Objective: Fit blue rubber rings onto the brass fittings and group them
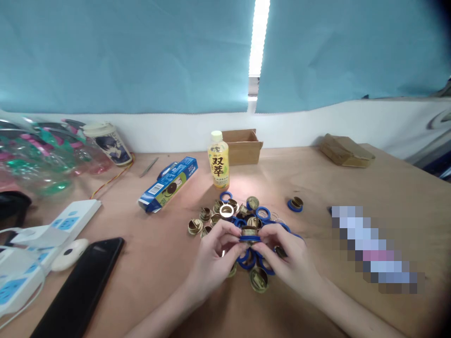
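Between my two hands is a brass-coloured round metal fitting [250,231] with a blue ring [249,239] around its lower edge. My left hand [217,251] pinches its left side with thumb and fingertips, and my right hand [287,253] pinches the right side the same way. Behind and below the hands lies a pile of similar brass fittings [259,280] and loose blue rings [262,214], partly hidden by my fingers. One white ring [226,211] rests on the pile. Apart from it, to the right, sits a brass fitting with a blue ring [295,203].
Behind the pile stands a yellow drink bottle [219,162] beside an open cardboard box [243,148]. A blue biscuit box [169,185], power strips [63,225] and a black phone [79,288] lie left. Plastic bottles [52,159] and a cup [109,144] stand back left; a brown paper package [347,150] lies back right.
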`<state>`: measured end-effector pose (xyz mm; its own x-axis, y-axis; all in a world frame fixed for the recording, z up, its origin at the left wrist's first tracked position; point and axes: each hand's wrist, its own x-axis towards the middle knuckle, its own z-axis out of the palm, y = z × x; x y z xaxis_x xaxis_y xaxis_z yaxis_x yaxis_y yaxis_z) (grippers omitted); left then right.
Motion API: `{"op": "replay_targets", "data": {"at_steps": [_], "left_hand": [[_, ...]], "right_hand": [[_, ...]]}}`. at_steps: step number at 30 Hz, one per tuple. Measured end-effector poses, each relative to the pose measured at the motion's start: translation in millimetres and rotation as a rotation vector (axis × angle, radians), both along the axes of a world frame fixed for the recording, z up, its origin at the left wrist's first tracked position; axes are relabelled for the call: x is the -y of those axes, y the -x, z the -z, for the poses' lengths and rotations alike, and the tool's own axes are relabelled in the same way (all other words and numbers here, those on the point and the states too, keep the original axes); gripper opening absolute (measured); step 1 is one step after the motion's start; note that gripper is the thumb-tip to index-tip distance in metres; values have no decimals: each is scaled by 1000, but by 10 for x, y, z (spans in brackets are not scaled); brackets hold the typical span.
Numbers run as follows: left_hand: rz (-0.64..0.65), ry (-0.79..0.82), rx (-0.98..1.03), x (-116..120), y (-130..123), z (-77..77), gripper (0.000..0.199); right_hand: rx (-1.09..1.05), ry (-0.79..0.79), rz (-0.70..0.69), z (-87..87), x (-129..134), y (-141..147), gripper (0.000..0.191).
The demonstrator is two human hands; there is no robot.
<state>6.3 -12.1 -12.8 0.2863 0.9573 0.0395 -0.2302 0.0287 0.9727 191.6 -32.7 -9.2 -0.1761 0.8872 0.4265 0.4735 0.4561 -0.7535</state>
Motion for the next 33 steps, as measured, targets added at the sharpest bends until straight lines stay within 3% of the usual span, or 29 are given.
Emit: {"op": "replay_targets", "data": {"at_steps": [5,11,14,21,33], "left_hand": [[-8,-83,-30,-14,13,4,13],[-42,-237,-235,-18,65,17,13],[-38,-258,-238,-18,58,3,12],[4,-113,-75,29,9,5,12],[100,26,36,37,-1,-69,42]], "right_hand": [[64,-107,-25,32,-5,10,8],[68,-115,-24,125,7,28,10],[65,-125,-37,146,-4,18,11],[97,-192,-26,86,-36,-12,11],[324,-440,-2,101,-47,-53,14]]}}
